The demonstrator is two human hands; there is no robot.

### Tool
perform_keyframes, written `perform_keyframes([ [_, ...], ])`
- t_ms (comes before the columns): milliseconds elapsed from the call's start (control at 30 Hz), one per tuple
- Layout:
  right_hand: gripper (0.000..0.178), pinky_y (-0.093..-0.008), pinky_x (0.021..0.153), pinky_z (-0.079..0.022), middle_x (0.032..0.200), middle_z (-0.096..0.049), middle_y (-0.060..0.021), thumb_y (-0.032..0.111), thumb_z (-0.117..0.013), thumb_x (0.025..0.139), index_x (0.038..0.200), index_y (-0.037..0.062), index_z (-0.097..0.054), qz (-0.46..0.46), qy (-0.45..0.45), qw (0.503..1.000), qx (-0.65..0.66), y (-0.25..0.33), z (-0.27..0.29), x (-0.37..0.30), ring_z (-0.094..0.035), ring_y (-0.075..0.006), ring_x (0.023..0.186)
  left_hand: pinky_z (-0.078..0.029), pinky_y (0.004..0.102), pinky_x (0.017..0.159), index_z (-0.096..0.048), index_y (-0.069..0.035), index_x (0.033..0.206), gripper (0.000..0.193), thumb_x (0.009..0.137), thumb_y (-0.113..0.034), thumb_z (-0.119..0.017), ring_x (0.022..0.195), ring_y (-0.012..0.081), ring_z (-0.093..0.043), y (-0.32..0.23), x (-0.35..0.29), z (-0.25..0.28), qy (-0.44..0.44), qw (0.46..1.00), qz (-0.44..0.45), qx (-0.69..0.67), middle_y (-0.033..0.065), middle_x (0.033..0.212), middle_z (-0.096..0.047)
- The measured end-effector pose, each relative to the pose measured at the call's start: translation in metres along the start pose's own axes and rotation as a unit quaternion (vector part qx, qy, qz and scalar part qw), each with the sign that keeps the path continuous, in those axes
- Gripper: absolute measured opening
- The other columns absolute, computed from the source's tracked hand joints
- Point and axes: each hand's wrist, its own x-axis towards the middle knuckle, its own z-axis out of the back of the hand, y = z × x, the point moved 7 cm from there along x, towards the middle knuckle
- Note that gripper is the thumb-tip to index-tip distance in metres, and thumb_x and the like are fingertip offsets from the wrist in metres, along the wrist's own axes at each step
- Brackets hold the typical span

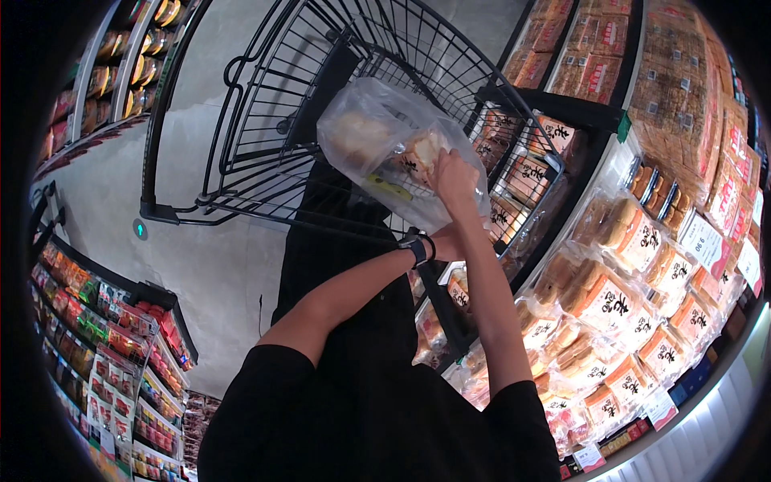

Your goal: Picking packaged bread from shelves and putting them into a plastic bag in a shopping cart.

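Observation:
A translucent plastic bag (434,210) hangs over the near end of the wire shopping cart (265,145). Inside it a pale round bread-like item (357,132) shows on the left, with something yellow-green (391,188) lower down. My right hand (455,178) reaches into the bag, fingers closed round a wrapped bread pack (419,154). Below it my left hand (451,243), with a dark watch on the wrist, is closed at the bag's near edge. My right forearm crosses over the left hand and hides part of its fingers.
Right of the cart, a display (610,305) is piled with wrapped bread. Stacked brown packs (675,96) rise behind it, and a black-framed bin of bread (514,173) borders the cart. Snack shelves (104,345) stand at left, beyond grey floor (205,289).

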Motion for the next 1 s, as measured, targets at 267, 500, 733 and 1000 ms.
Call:
perform_keyframes([
  [267,0.028,-0.0508,0.066,-0.055,0.114,-0.064,-0.0165,0.034,-0.059,0.098,0.113,0.0115,-0.061,0.005,0.000,0.999,-0.044,-0.025,-0.045,0.047,-0.073,-0.0369,0.080,-0.034,0.0399,0.117,-0.040,-0.001,0.150,0.065,0.096,-0.030,-0.062,0.141,0.0334,-0.043,0.003,0.004,-0.022,0.059,0.986,0.081,-0.137,0.0232,0.155,-0.041],
  [500,0.030,-0.0486,0.072,-0.056,0.128,-0.060,-0.0192,0.027,-0.064,0.095,0.120,0.0108,-0.059,-0.077,-0.008,0.996,-0.047,-0.069,-0.074,0.067,-0.073,-0.0368,0.090,-0.044,0.0388,0.106,-0.054,-0.002,0.133,0.043,0.093,-0.016,-0.059,0.128,0.0326,-0.056,0.016,-0.006,0.023,0.010,0.942,0.247,-0.226,0.0229,0.137,-0.056],
  [733,0.046,-0.0493,0.079,-0.056,0.128,-0.056,-0.0217,0.024,-0.072,0.088,0.125,0.0076,-0.052,-0.094,-0.070,0.989,0.094,-0.045,-0.059,0.049,-0.071,-0.0384,0.093,-0.044,0.0463,0.105,-0.060,-0.006,0.125,0.041,0.085,-0.009,-0.061,0.118,0.0438,-0.056,0.087,-0.041,0.158,-0.325,0.922,0.196,0.077,0.0242,0.126,-0.059],
  [1000,0.041,-0.0510,0.079,-0.054,0.127,-0.055,-0.0221,0.015,-0.069,0.087,0.124,0.0046,-0.056,-0.061,-0.193,0.967,0.153,-0.013,-0.011,0.002,-0.067,-0.0405,0.092,-0.050,0.0353,0.098,-0.044,0.000,0.147,0.056,0.094,-0.008,-0.058,0.121,0.0342,-0.058,0.086,-0.061,0.227,-0.444,0.878,0.177,-0.024,0.0306,0.151,-0.038],
])
